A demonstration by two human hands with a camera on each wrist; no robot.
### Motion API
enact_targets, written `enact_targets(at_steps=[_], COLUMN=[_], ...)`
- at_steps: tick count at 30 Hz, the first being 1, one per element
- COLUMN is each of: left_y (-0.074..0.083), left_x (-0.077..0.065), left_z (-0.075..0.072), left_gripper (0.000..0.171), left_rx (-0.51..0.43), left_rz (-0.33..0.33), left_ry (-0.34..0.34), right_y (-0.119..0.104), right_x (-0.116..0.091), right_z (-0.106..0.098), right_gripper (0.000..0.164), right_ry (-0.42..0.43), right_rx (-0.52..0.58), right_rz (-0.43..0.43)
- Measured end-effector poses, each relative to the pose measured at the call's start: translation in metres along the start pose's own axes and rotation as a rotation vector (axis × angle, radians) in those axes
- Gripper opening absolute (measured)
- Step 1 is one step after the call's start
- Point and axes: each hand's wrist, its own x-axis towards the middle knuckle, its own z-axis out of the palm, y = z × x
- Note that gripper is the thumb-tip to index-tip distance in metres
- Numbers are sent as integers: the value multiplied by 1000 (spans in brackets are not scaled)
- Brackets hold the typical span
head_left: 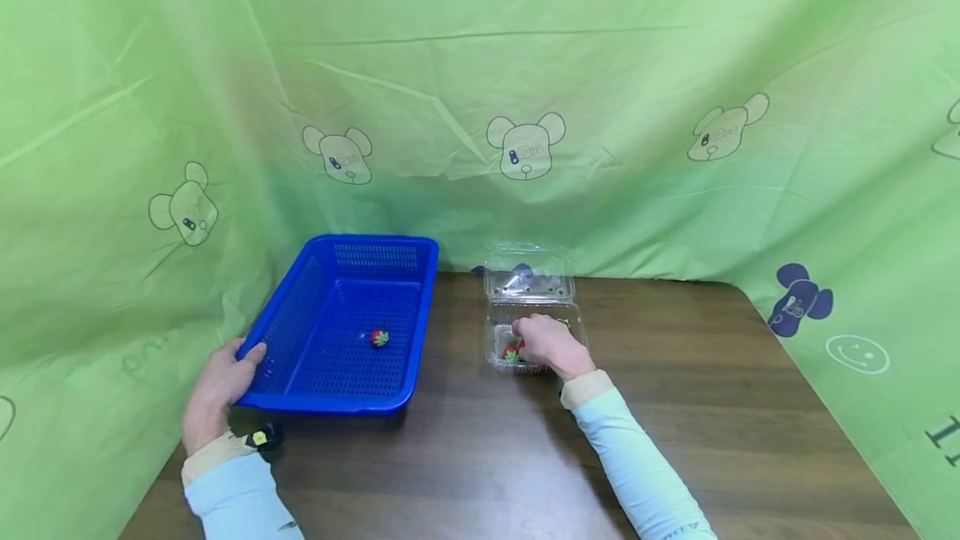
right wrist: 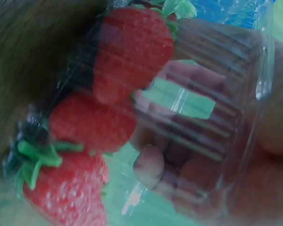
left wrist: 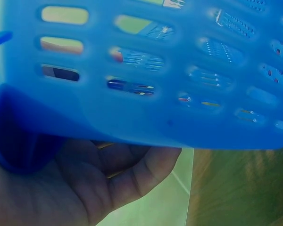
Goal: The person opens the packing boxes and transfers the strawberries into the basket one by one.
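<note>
My left hand (head_left: pixel 219 383) grips the near left corner of a blue plastic basket (head_left: pixel 335 404), thumb over the rim. Its fingers (left wrist: pixel 146 172) curl beneath the slotted wall in the left wrist view. One red strawberry (head_left: pixel 380 338) with green leaves lies on the basket floor. My right hand (head_left: pixel 553 345) reaches down into an open clear plastic clamshell box (head_left: pixel 495 319). Through the box's ribbed wall, the right wrist view shows several strawberries (right wrist: pixel 132 52) close to the fingertips (right wrist: pixel 148 165). A gap shows between thumb and fingers there.
The clamshell's clear lid (head_left: pixel 528 273) stands raised at the back, by the green curtain (head_left: pixel 450 65). Basket and box sit side by side on a brown wooden table (head_left: pixel 480 465). A small black object with a yellow mark (head_left: pixel 262 437) is by the left wrist.
</note>
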Motion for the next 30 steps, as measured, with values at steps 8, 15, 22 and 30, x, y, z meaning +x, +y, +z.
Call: enact_targets(at_steps=[8,15,22,30], left_y=[-2,-1,-3,-3], left_x=[0,1,0,-1], left_z=[0,1,3,2], left_gripper=[72,73,75,77], left_rx=[-6,-6,-20,-29], left_rz=[-5,-9,-19,-29], left_ry=[-11,-10,-19,-22], right_y=[0,1,-11,-34], right_x=[-3,-5,0,13], right_z=[2,-9,-26,-51], right_gripper=[14,23,22,16], right_ry=[1,62,234,356], right_rx=[-25,-24,-53,-54], right_rz=[19,11,-130,-247])
